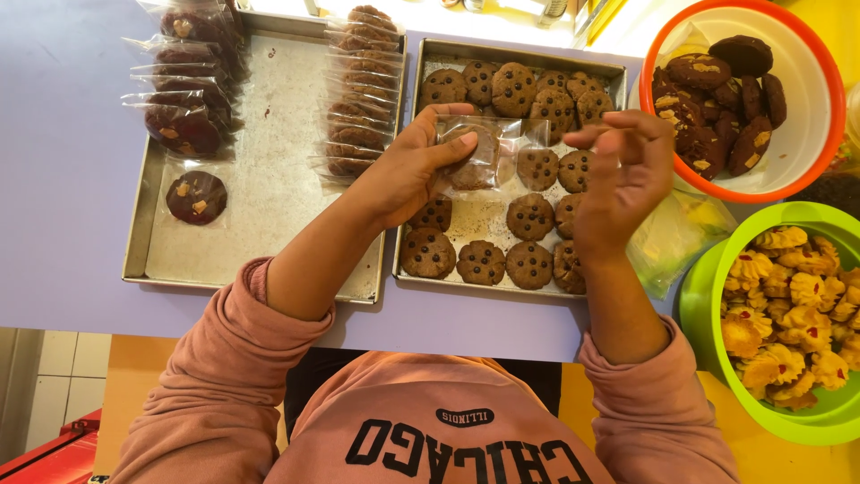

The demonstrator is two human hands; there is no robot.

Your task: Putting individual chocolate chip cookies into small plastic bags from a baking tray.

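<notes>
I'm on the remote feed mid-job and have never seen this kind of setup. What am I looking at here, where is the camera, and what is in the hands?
There is no machine: these are a person's two bare hands, filmed by one camera worn on their head and looking down. The left hand has its grip on a clear plastic sleeve with a brown cookie inside. The right hand is raised beside it, fingers curled, holding nothing I can see. Below lies a metal tray of chocolate chip cookies. To the left, another metal tray holds already bagged cookies. To the right, an orange-rimmed bowl holds dark cookies and a green bowl holds yellow ones.
</notes>
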